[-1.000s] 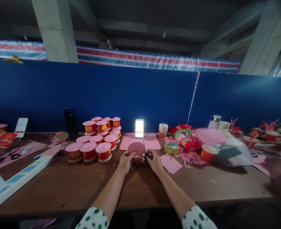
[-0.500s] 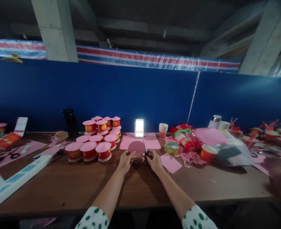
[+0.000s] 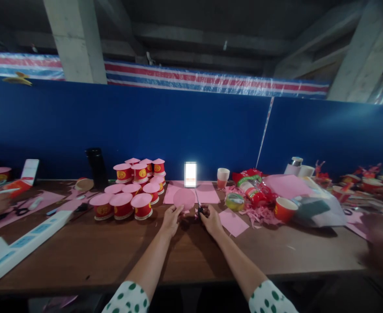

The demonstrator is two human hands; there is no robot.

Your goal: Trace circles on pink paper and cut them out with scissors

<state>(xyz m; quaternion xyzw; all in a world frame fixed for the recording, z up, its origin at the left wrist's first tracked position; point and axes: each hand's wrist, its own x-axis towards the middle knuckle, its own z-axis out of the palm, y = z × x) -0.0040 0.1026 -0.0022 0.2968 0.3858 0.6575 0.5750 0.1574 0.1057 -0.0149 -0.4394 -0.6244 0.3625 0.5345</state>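
My left hand [image 3: 171, 219] pinches the lower edge of a round pink paper disc [image 3: 184, 198] and holds it upright over the brown table [image 3: 120, 252]. My right hand [image 3: 211, 220] is closed round small black-handled scissors [image 3: 199, 208], whose blades point up at the disc's right edge. Small pink scraps lie under the disc. A pink paper sheet [image 3: 207, 193] lies just behind my hands, with a lit phone [image 3: 190, 174] standing on it.
Red paper cups with pink lids [image 3: 131, 195] cluster at the left. A white power strip [image 3: 18, 245] lies at the front left. A pink square [image 3: 233, 223], tape roll [image 3: 234, 201], red cup [image 3: 284, 209] and bags sit right. Other people's hands show at both table ends.
The pink disc has tilted up and turned slightly in my left hand, and the scissors have shifted a little along its right edge. The hand at the far left has moved.
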